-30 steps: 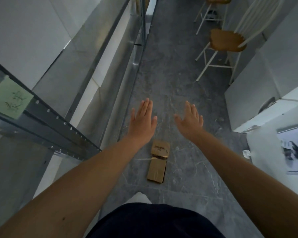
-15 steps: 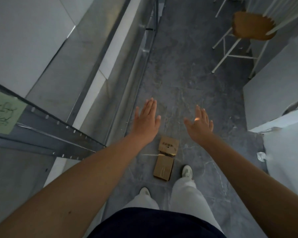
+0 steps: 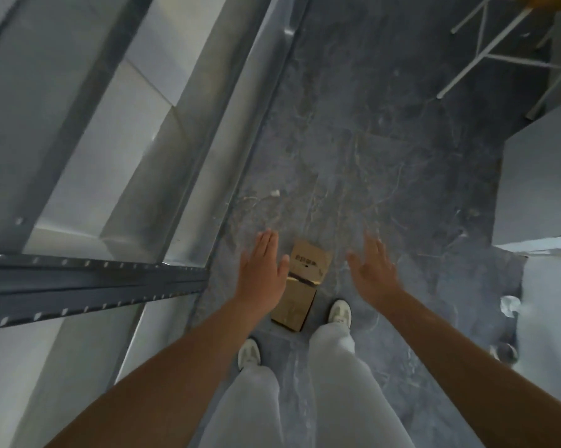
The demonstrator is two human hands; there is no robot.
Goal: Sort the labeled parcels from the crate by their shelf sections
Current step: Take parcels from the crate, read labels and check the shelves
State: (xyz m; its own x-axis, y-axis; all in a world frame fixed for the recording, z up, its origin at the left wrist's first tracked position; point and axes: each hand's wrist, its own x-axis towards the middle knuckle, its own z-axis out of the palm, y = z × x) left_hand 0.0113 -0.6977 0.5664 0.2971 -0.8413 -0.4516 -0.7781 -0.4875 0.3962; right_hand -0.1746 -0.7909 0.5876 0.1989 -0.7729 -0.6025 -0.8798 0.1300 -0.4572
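Grey marbled floor [image 3: 386, 140] fills the aisle. A metal shelving rack [image 3: 95, 279] runs along its 9 o'clock side, and white chair legs [image 3: 486, 53] stand at 1 o'clock. A brown cardboard parcel [image 3: 310, 261] lies flat on the floor, with print on its far half. Both hands hover above it, fingers straight and holding nothing. The left hand [image 3: 261, 270] is at the parcel's 9 o'clock, overlapping its edge in view. The right hand [image 3: 373, 270] is at its 3 o'clock, apart. A white shoe [image 3: 340, 312] stands at its 5 o'clock.
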